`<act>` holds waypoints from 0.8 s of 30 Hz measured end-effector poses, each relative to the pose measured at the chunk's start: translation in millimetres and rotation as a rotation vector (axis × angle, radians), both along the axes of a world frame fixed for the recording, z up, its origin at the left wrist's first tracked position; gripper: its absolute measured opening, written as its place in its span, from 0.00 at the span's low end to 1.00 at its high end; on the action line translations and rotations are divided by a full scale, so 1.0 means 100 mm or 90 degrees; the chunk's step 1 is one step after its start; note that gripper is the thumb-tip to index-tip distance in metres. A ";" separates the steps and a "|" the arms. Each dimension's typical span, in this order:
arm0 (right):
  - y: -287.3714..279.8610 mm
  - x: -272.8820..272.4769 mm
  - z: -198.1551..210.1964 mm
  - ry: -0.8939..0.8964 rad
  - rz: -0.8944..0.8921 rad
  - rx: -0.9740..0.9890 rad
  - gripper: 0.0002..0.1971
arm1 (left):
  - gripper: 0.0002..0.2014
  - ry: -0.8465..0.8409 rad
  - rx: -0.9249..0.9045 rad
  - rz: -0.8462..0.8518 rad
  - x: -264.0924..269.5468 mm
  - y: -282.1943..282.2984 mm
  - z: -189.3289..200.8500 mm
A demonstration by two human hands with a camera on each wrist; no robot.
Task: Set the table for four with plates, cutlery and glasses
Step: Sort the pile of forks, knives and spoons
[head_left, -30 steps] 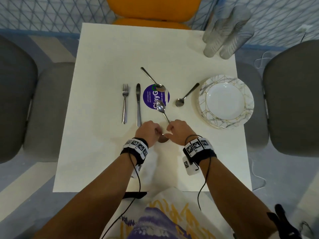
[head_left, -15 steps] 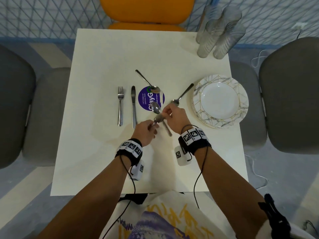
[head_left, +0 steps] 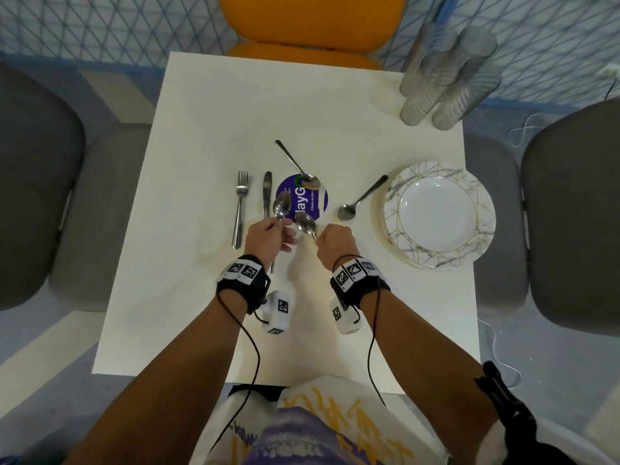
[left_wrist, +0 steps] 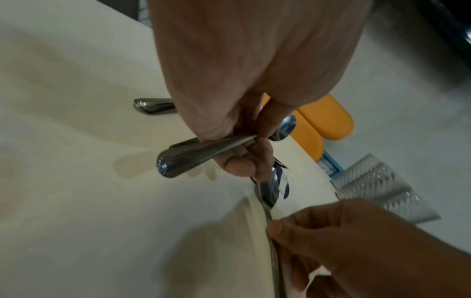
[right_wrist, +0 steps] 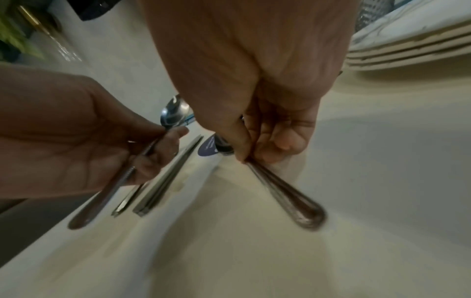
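Two spoons are held above the middle of the white table (head_left: 208,105), one in each hand. The left spoon (head_left: 281,205) is pinched by its handle between the thumb and curled fingers of the left hand (head_left: 266,237), its bowl raised over the knife (head_left: 267,193). The right spoon (head_left: 306,223) is pinched at its neck by the fingertips of the right hand (head_left: 333,243), its bowl at the near edge of a round purple sticker (head_left: 307,201); in the right wrist view its handle end is seen low against the tabletop. A fork (head_left: 240,206) is laid just left of the knife, both pointing to the far side. A third spoon (head_left: 297,166) lies with its bowl on the sticker's far edge, and a fourth spoon (head_left: 360,199) lies just left of a stack of plates (head_left: 439,260) at the right edge. Ribbed glasses (head_left: 446,75) are grouped at the far right corner. An orange chair (head_left: 312,21) stands at the far side and grey chairs (head_left: 37,182) at left and right.
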State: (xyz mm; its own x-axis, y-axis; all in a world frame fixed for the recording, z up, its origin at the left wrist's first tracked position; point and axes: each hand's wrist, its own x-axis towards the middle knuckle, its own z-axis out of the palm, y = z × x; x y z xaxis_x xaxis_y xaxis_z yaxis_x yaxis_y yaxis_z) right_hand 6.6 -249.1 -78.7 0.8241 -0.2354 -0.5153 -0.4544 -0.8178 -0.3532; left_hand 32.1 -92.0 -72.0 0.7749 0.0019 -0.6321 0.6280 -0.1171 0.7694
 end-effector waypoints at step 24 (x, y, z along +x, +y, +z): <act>0.11 -0.03 0.23 -0.110 -0.286 0.401 0.08 | 0.13 0.072 -0.192 0.016 -0.02 -0.31 0.13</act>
State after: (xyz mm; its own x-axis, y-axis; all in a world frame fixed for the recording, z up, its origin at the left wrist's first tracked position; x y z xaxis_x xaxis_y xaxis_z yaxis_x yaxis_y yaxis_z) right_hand 3.1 -238.5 -55.2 0.7997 -0.2719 -0.5354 -0.5902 -0.1919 -0.7841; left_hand 30.1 -123.0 -59.1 0.7015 -0.1803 -0.6895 0.7116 0.1224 0.6919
